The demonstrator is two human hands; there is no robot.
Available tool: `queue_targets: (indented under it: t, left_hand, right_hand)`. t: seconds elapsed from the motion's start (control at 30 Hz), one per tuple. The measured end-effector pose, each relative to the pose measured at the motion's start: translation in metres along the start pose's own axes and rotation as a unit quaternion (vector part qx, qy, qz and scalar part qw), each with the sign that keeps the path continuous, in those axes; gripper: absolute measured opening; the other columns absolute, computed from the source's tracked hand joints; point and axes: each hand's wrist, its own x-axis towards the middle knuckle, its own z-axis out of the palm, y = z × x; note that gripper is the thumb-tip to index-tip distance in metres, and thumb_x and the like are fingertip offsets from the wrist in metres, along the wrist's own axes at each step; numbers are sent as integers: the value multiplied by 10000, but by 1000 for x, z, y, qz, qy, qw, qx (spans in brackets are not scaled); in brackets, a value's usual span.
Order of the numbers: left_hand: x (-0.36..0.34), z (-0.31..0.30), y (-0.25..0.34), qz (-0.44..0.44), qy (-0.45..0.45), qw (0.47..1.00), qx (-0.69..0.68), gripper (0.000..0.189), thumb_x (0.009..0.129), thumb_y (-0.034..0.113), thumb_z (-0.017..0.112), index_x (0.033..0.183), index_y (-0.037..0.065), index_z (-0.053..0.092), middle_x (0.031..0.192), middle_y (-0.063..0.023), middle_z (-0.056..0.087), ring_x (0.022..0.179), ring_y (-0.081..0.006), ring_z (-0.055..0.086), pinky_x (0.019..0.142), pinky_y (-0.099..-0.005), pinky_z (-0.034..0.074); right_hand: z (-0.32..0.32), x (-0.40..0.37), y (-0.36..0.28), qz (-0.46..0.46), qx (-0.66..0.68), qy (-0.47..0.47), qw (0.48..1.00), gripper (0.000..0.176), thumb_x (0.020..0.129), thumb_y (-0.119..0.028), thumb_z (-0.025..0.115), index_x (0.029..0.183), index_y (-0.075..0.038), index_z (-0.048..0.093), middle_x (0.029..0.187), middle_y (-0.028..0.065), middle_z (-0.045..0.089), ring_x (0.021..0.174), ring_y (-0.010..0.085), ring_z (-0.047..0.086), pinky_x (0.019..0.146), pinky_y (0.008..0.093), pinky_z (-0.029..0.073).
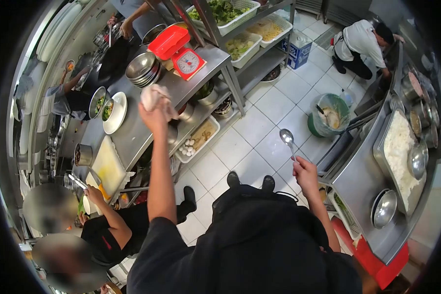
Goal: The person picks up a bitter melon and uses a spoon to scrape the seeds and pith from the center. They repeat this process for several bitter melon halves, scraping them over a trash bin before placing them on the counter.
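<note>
My left hand reaches forward and grips a crumpled pale cloth near the edge of the steel counter. A metal spoon is in my right hand, held by its handle with the bowl pointing forward over the tiled floor. Just beyond the cloth stand stacked steel bowls and a red kitchen scale with a round dial. Left of the cloth, a white oval plate lies on the counter beside a metal bowl of vegetables.
At right, a steel counter carries a tray of white rice and metal bowls. A lined green bin stands on the floor. A person crouches at the upper right. Close on my left, a co-worker's hand holds tongs by a cutting board.
</note>
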Motion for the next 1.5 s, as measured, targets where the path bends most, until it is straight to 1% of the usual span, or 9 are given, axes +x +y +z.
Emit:
queue_targets:
  t: [0.17,0.2,0.27,0.33,0.4,0.57,0.73,1.2,1.5]
  left_hand:
    - [68,-17,-37,-95,-108,988,60,518,733,73,758,1206,14,556,962,-102,663,767,-190,646,602,-308,510]
    - [60,-17,-42,-66,-120,976,170,492,743,87,757,1191,5,570,997,-109,663,838,-200,639,683,-323,504]
    - [26,-13,-44,-2,-141,914,381,446,763,115,753,1162,-14,600,1068,-122,662,981,-222,626,845,-354,493]
    - [-34,-9,-39,-113,-245,932,242,507,763,220,768,1188,-8,610,1150,-136,652,1050,-233,609,915,-347,459]
    - [-94,-12,-83,-55,-268,908,318,555,727,246,787,1195,-4,622,1087,-203,673,1019,-287,637,909,-357,464]
    - [-230,-19,-58,-187,-401,858,261,557,787,331,771,1244,57,611,1197,-163,634,1062,-261,595,899,-369,478]
    - [-296,-43,-38,-288,-414,849,160,577,808,287,759,1276,8,571,1189,-176,630,976,-211,629,868,-334,496]
    - [-344,-126,-37,-292,-389,853,190,552,801,277,754,1271,44,581,1164,-165,637,992,-255,636,851,-357,517]
    - [-398,-189,-35,-299,-430,839,147,508,838,167,729,1284,-4,554,1151,-172,626,1000,-223,616,861,-324,493]
  right_hand:
    - [-19,-6,21,42,28,8,999,238,917,-89,560,1116,-5,658,618,-8,527,504,53,430,451,226,318]
    - [-21,-5,24,47,34,3,998,237,917,-89,559,1117,-5,656,617,-7,529,505,53,434,449,227,320]
    - [-21,-3,34,55,42,-10,998,221,919,-90,557,1100,-7,652,629,3,542,502,60,447,442,232,331]
    - [-18,-2,38,65,55,-24,996,203,920,-91,555,1081,-7,648,643,13,553,501,69,462,435,238,346]
    - [-16,-5,40,78,70,-37,994,185,921,-91,552,1058,-5,641,659,22,563,501,81,478,430,245,365]
    - [-8,2,55,85,22,-82,993,132,911,-87,561,968,2,640,668,29,579,519,96,511,471,249,412]
    - [1,11,65,36,-68,-110,991,133,873,-84,575,926,8,655,657,45,611,539,97,523,485,258,408]
    - [17,-35,106,-38,-201,-99,974,169,858,-134,637,903,30,647,657,43,596,567,121,537,516,295,419]
    - [-17,-153,172,-18,-238,49,970,257,835,-230,597,1001,-42,650,976,208,669,958,378,630,847,439,484]
